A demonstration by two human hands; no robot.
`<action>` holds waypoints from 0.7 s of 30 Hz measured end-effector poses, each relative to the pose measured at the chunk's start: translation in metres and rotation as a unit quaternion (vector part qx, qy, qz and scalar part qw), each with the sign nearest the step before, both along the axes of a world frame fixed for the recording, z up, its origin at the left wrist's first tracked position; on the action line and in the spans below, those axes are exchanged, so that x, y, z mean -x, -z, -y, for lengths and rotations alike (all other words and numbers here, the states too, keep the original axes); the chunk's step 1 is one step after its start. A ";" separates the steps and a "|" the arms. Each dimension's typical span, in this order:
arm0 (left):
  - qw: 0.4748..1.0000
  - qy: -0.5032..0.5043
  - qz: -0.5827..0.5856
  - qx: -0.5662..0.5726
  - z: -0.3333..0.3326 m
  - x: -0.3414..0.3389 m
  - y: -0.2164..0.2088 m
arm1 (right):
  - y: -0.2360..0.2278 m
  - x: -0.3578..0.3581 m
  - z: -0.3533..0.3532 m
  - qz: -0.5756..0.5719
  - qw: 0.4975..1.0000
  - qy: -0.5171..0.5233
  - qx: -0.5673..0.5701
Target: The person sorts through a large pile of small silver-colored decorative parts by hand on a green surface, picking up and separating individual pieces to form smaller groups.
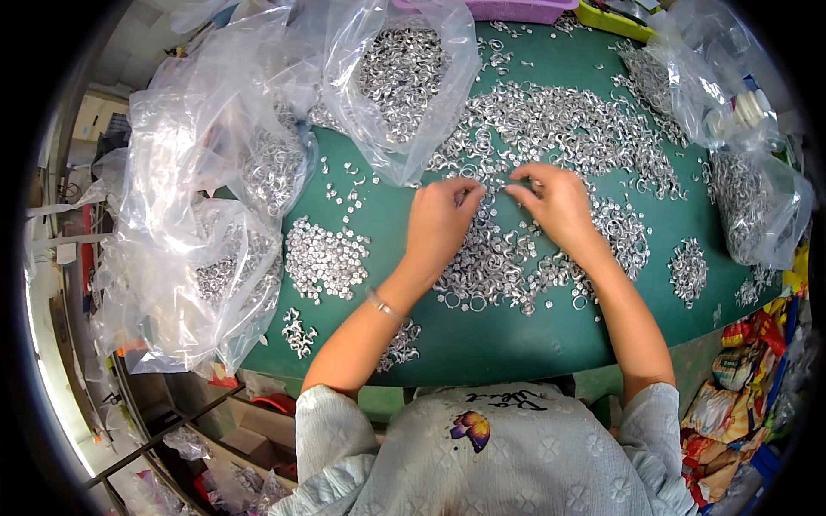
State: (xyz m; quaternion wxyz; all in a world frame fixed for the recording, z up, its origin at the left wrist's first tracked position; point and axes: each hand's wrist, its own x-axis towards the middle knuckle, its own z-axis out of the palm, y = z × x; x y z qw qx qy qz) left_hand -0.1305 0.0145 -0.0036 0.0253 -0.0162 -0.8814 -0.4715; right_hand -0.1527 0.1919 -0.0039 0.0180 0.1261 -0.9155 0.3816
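While over ring pile [551, 138], left hand [439, 219] and right hand [555, 202] pinch small rings; table [508, 344] green.

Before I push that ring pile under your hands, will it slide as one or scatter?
Probably scatter: the rings lie loose and already spread thin over the green table. Being round, strays may roll. They look small and light, so both hands likely shift them easily.
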 end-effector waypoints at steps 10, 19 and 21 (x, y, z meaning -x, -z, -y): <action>0.994 0.001 -0.012 0.112 -0.006 0.015 -0.001 | -0.015 0.003 -0.027 0.385 0.793 -0.022 0.471; 0.988 0.025 -0.031 0.150 0.000 0.015 0.001 | 0.007 0.027 -0.002 0.138 0.978 -0.018 0.158; 0.987 0.025 -0.020 0.160 0.003 0.014 0.000 | 0.005 0.027 0.006 0.101 0.990 -0.012 0.094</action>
